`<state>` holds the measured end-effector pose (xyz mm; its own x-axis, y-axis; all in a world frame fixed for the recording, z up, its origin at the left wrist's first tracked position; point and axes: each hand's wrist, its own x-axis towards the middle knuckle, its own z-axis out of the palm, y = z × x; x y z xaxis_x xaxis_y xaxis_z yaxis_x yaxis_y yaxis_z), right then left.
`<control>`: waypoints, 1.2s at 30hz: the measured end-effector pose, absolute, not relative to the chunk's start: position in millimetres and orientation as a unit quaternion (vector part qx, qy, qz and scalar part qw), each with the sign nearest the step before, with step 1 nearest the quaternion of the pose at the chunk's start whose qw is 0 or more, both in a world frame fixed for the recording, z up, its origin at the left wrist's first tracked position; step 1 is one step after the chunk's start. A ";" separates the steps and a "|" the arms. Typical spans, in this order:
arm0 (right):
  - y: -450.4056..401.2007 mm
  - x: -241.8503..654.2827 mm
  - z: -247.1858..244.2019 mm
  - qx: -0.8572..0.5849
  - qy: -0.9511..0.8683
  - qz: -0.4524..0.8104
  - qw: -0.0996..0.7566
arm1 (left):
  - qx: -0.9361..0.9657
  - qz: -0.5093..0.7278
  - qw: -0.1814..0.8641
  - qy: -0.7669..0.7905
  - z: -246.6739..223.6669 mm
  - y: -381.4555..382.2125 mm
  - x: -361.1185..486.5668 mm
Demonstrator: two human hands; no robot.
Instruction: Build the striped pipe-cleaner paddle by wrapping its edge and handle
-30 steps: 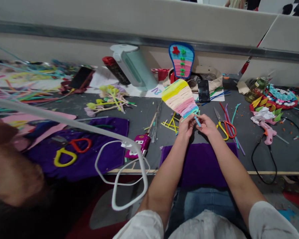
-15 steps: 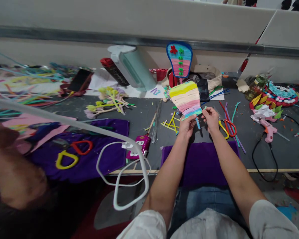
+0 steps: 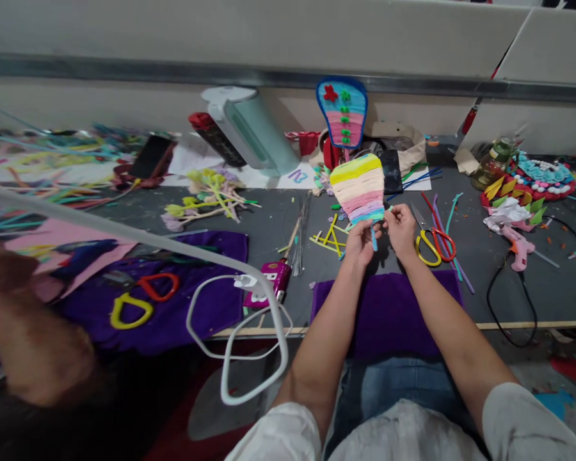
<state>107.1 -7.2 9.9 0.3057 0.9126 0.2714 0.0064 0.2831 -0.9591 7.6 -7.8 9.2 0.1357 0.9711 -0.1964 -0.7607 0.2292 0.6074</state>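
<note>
A fan-shaped pipe-cleaner craft [image 3: 361, 186] stands tilted above the table, striped yellow, cream, pink and blue. My left hand [image 3: 361, 242] is closed around its narrow lower end, where a short blue stem [image 3: 374, 239] points down. At the lower right edge, my right hand [image 3: 400, 228] pinches a small pale-green tip, apparently a pipe-cleaner end; the fingers hide most of it. Just right of that hand lie scissors [image 3: 428, 248] with one yellow and one red handle. Below my wrists a purple cloth [image 3: 388, 307] covers the table edge.
A finished-looking blue-and-pink fan [image 3: 343, 121] stands at the back beside a pale-green kettle [image 3: 264, 137]. A pink glue gun [image 3: 519, 248] with a black cord lies right. A white lamp arm or tube [image 3: 173, 240] crosses the left, near another person's blurred arm [image 3: 33, 326].
Both hands stay at the craft, which has turned slightly. My right hand has shifted a little left, and more of the scissors shows beside it. The view has moved slightly.
</note>
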 end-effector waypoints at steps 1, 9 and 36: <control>-8.6 105.9 10.9 -0.484 -0.473 0.352 0.646 | 0.186 0.597 0.729 0.279 9.7 -8.0 7.7; -13.6 103.7 15.0 -0.469 -0.444 0.397 0.651 | 0.215 0.618 0.679 0.333 4.7 -5.3 9.5; -3.2 117.6 14.9 -0.416 -0.350 0.573 0.613 | 0.255 0.632 0.647 0.341 5.5 -7.2 8.3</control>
<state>117.6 -3.2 14.9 0.0975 0.9941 -0.0482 -0.4115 -0.0038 -0.9114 8.3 -7.2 5.5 -0.0310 0.9925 -0.1183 -0.6443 0.0706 0.7615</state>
